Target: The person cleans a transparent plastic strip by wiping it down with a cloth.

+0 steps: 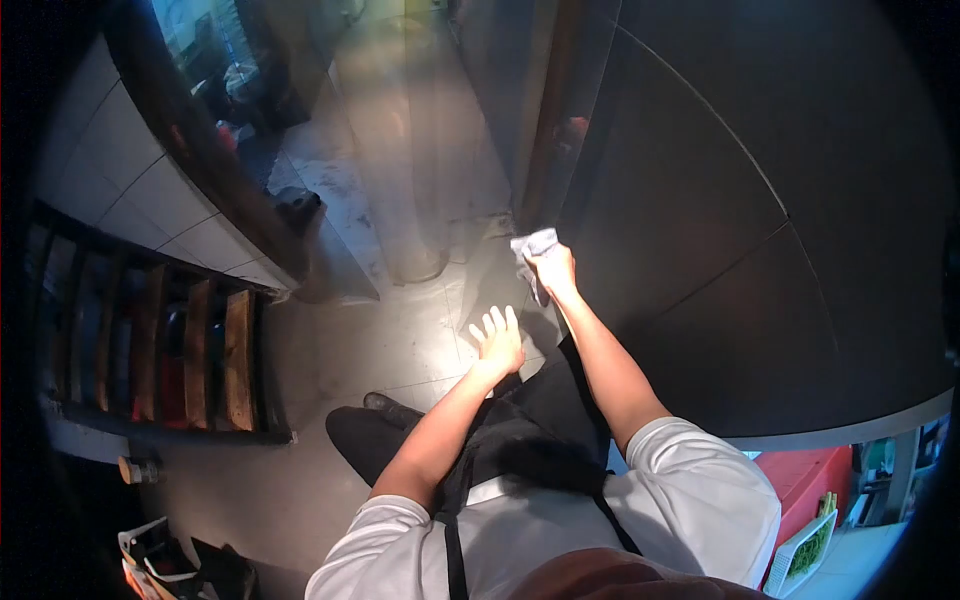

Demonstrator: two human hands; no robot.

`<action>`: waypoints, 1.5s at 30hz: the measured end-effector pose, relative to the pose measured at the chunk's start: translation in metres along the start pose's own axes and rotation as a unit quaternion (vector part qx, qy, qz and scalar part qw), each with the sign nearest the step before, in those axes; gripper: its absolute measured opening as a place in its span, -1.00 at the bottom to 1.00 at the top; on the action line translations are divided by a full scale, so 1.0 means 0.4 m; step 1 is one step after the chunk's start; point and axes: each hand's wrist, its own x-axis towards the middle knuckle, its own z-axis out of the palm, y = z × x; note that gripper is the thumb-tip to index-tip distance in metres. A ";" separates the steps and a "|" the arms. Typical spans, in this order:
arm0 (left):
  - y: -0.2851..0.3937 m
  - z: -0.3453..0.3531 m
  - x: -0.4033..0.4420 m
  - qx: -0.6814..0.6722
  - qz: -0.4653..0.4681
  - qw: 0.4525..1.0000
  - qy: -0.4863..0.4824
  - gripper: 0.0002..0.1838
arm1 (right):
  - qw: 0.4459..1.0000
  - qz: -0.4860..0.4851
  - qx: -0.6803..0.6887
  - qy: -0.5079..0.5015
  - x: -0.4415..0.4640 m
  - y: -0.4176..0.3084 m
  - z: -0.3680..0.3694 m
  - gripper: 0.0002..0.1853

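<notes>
My right hand (557,270) is closed around a crumpled white cloth (534,245), close to the lower edge of the dark panelled wall (720,230). Part of the cloth hangs below the fingers. My left hand (499,343) is held over my bent knees with its fingers spread, and nothing is in it. Beneath both hands lies the grey tiled floor (400,345). Just beyond the cloth, a brown door-frame edge (545,130) runs upward.
Clear plastic strips (400,150) hang in the doorway ahead. On the left stands a wooden slatted rack (155,340). A small jar (138,470) and a bin-like container (160,555) are at lower left. Behind me at right are a red box (800,485) and a white basket of greens (803,552).
</notes>
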 end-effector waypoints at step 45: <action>-0.533 0.211 -0.209 -0.874 -0.250 0.412 0.058 -0.81 | 0.863 0.203 0.379 -0.267 -0.406 0.263 0.132 -0.80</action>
